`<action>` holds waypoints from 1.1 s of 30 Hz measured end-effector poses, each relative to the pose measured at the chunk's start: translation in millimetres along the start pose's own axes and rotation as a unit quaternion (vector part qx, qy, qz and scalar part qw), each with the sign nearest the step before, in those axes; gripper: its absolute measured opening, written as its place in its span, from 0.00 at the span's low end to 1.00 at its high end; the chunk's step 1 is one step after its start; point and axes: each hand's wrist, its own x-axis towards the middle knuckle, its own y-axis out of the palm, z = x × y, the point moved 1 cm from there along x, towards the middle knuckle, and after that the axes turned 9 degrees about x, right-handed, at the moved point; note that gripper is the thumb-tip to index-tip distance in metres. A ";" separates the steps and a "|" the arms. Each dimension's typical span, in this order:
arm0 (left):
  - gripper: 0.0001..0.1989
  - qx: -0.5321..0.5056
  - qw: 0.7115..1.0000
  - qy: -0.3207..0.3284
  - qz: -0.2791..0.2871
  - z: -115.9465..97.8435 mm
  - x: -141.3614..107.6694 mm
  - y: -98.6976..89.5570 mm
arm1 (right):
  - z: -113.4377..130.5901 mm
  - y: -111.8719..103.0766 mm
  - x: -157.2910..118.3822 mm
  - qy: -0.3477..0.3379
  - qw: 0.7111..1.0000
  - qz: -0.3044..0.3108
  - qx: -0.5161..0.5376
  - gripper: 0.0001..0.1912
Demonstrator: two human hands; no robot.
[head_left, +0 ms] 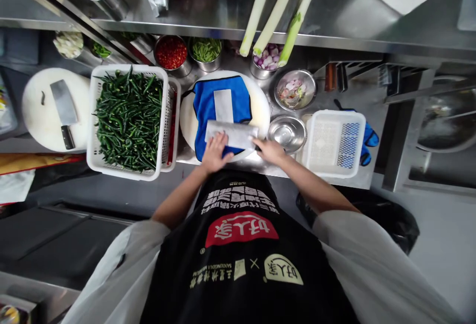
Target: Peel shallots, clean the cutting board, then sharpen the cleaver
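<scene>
A cleaver lies crosswise over the near end of a pale rectangular block, apparently a whetstone. The block rests on a blue cloth, which is spread over a round white cutting board. My right hand is closed around the cleaver's handle, most of which is hidden in the grip. On the left part of the blade, my left hand lies with its fingers stretched out flat and the thumb apart.
Left stands a white basket of green chilies; beyond it, another cleaver lies on a second board. Right are a metal bowl and white basket. Leeks overhang the shelf edge.
</scene>
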 end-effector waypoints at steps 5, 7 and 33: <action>0.44 -0.007 1.000 -0.017 0.008 17.4 23.2 -6.9 | -3.5 -15.5 23.1 -0.007 0.999 -0.031 0.009 0.37; 0.43 -0.010 0.999 -0.035 -0.018 37.1 52.7 -20.8 | -0.8 -36.0 51.0 -0.019 0.997 -0.069 0.013 0.39; 0.44 0.001 1.000 -0.025 -0.009 25.8 53.0 -24.6 | 6.0 -28.3 39.6 0.011 0.998 -0.069 -0.010 0.39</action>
